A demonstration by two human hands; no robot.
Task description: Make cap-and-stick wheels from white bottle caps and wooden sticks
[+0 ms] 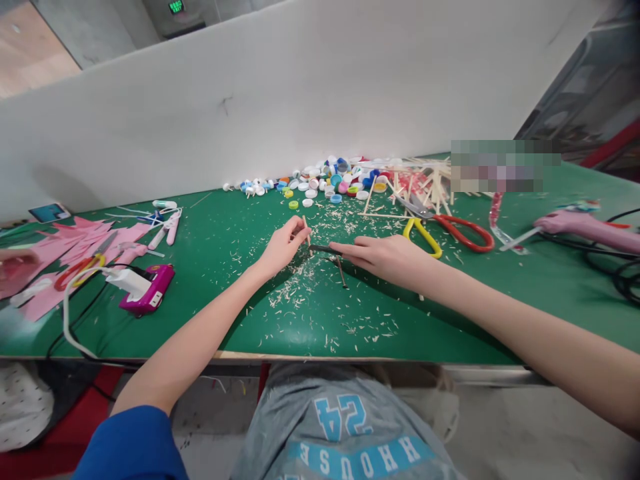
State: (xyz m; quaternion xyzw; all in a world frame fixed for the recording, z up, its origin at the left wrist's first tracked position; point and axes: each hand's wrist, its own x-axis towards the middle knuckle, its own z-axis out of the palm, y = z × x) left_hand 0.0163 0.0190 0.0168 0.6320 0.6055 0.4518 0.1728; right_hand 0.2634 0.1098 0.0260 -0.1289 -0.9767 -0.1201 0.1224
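My left hand [284,245] pinches a thin wooden stick [307,232], held nearly upright over the green table. My right hand [383,257] is closed on a slim dark blade-like tool [323,249], perhaps a craft knife; its tip meets or nearly meets the stick's lower end. Just below the tool lies a thin dark rod with a wider end [342,273], whose kind I cannot make out. Pale wood shavings [295,283] are scattered beneath and around both hands.
Bottle caps [335,180] and wooden sticks [437,183] are heaped by the partition. Scissors [463,232] and a pink glue gun [575,225] lie right. Left are pink sheets [83,243], a magenta power socket [147,291], cables and another person's hand [15,263].
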